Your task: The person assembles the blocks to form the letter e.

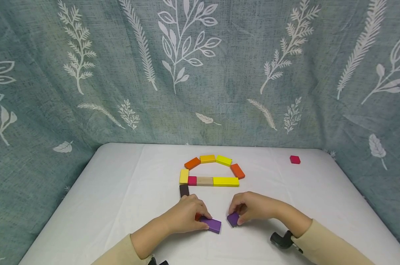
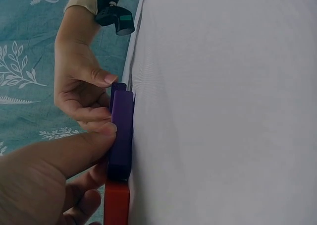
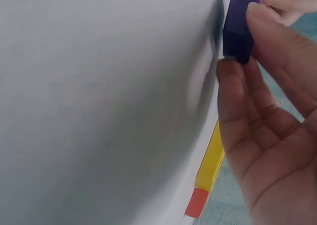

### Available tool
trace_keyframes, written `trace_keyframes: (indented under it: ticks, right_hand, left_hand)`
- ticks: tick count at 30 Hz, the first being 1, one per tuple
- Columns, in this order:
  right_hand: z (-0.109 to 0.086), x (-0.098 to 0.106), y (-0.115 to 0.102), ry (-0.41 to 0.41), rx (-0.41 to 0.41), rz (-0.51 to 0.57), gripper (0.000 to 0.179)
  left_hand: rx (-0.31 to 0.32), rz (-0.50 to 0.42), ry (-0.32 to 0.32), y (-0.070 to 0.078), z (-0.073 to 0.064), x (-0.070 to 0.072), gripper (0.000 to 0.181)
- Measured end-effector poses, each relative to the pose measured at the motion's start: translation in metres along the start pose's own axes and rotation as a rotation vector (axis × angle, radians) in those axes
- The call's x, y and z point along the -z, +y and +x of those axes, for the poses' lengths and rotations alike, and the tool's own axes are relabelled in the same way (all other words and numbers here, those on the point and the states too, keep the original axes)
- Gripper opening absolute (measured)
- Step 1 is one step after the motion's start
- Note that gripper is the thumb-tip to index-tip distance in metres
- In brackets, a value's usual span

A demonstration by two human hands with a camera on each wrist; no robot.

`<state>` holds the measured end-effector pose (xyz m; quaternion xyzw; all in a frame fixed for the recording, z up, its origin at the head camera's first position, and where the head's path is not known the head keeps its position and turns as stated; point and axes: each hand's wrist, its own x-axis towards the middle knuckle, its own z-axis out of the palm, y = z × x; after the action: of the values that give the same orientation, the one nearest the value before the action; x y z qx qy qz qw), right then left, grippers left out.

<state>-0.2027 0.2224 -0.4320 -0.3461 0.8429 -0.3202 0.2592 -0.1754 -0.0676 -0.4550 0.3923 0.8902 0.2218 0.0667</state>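
Note:
My left hand (image 1: pixel 186 214) pinches a long purple block (image 1: pixel 214 225) between thumb and fingers, low at the white tabletop. An orange block (image 2: pixel 117 201) lies end to end with it, partly hidden under the fingers in the head view. To the right, my right hand (image 1: pixel 257 207) holds a shorter purple block (image 1: pixel 233 219) by its edges, with a small gap between the two purple blocks. A dark block (image 1: pixel 184 190) stretches from the left hand's knuckles up to a pale yellow block (image 1: pixel 184 176).
Beyond the hands, orange blocks (image 1: pixel 238 171) and yellow blocks (image 1: pixel 207 159) form an arch over a row of a red block (image 1: pixel 192 180), a wooden block (image 1: pixel 204 181) and a long yellow block (image 1: pixel 226 182). A lone red block (image 1: pixel 295 159) lies far right. Leaf-patterned cloth (image 1: pixel 220 110) hangs behind.

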Motion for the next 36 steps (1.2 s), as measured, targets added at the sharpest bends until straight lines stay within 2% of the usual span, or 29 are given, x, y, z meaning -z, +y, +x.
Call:
trace_keyframes:
  ticks: [3, 12, 23, 33, 36]
  right_hand:
    - [0.0024, -0.0021, -0.0008, -0.022, 0.018, -0.006, 0.025]
    - [0.0066, -0.0044, -0.0035, -0.06, -0.001, 0.01, 0.027]
    - [0.0055, -0.0045, 0.0012, 0.022, -0.021, 0.003, 0.025]
    - [0.0101, -0.0048, -0.0004, -0.04, -0.023, 0.077, 0.028]
    - [0.0093, -0.0058, -0.0023, -0.029, -0.043, 0.063, 0.026]
  left_hand:
    - [0.002, -0.005, -0.002, -0.0002, 0.0004, 0.0002, 0.02]
    - [0.004, -0.012, -0.009, -0.0022, 0.001, 0.0008, 0.02]
    - [0.004, -0.008, -0.007, -0.0058, 0.0025, 0.0008, 0.02]
    - [0.006, -0.01, -0.009, -0.0049, 0.0017, 0.0008, 0.02]
    - [0.002, -0.012, -0.008, -0.0044, 0.0016, 0.0007, 0.02]
